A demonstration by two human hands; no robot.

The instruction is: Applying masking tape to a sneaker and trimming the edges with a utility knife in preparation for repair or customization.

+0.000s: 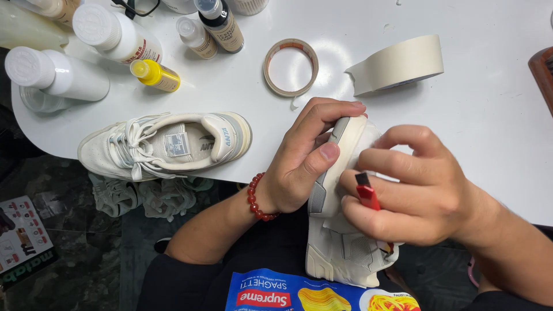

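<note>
Left hand is gripping the white sneaker; right hand is pinching a red cutter. Masking tape roll is lying at twelve o'clock, second sneaker at nine.

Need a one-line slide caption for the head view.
Left hand grips a white sneaker by its heel while right hand holds a red cutter against it.
</note>
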